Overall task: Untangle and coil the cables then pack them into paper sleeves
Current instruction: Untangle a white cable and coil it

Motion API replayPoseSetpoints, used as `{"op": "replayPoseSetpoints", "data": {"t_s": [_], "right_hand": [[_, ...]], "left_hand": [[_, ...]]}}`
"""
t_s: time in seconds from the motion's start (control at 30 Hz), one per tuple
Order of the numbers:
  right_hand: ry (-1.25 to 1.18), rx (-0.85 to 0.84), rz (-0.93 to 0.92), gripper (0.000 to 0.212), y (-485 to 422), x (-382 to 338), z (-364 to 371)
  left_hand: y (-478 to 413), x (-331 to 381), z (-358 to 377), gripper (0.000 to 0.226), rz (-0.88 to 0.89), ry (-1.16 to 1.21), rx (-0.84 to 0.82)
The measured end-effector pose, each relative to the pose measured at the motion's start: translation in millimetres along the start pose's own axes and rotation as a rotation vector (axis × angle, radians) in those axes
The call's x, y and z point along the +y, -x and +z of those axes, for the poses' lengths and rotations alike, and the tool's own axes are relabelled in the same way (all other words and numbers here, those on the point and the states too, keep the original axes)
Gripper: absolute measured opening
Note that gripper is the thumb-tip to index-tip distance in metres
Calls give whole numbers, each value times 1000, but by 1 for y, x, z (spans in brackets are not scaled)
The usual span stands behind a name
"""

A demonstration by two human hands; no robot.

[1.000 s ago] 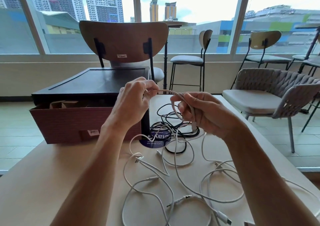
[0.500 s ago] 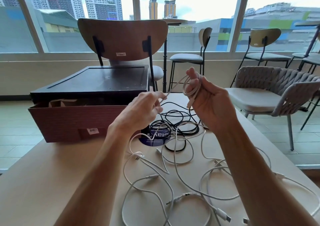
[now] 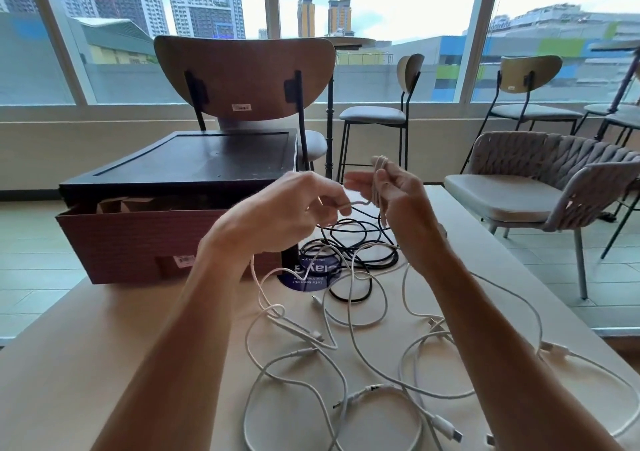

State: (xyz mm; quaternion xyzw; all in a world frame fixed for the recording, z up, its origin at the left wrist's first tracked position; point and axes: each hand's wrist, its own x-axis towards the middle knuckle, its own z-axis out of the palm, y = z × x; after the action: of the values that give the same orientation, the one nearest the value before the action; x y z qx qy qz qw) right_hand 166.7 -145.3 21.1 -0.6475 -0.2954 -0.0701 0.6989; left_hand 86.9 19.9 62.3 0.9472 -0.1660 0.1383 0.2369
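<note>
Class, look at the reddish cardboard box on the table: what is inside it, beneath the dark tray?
Brown paper pieces show in the gap at the near top edge of the box, towards its left. The dark tray and the box wall hide everything else inside.

High-rise café lounge.
Looks through tall windows onto city towers; holds bar stools, a woven armchair.

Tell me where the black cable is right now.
In the head view, the black cable lies loosely coiled on the table at centre, just right of the brown box, partly over a blue round label, beyond the tangled white cables.
</note>
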Motion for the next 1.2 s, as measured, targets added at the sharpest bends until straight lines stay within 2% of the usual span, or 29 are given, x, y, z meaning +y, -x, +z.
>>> {"op": "replayPoseSetpoints", "data": {"t_s": [0.1, 0.2, 0.3, 0.47, 0.63, 0.9, 1.03, 1.13, 1.2], "right_hand": [[103, -69, 11, 33, 1, 5, 3], [155, -139, 24, 28, 1, 5, 6], [140, -232, 70, 26, 2, 2, 8], [-155, -334, 205, 33, 3, -7, 3], [-362, -405, 241, 33, 4, -19, -6], [-654, -509, 173, 33, 4, -18, -12], [-855, -518, 172, 32, 2, -18, -12], [-1004, -527, 182, 32, -2, -17, -13], [-1061, -451, 193, 31, -4, -16, -15]], "left_hand": [[3, -3, -8, 14, 45, -17, 168], [2, -8, -9, 6, 29, -60, 353], [-1, -13, -4, 6, 34, -71, 436], [-3, -15, -3, 14, 132, 40, 539], [-5, -18, 4, 7, 187, 92, 613], [-11, -24, 15, 26, 39, 159, 574], [-16, -20, 23, 16, 12, 300, 520], [-17, -22, 33, 13, -20, 279, 404], [-16, -29, 38, 11, -54, 249, 313]]}}
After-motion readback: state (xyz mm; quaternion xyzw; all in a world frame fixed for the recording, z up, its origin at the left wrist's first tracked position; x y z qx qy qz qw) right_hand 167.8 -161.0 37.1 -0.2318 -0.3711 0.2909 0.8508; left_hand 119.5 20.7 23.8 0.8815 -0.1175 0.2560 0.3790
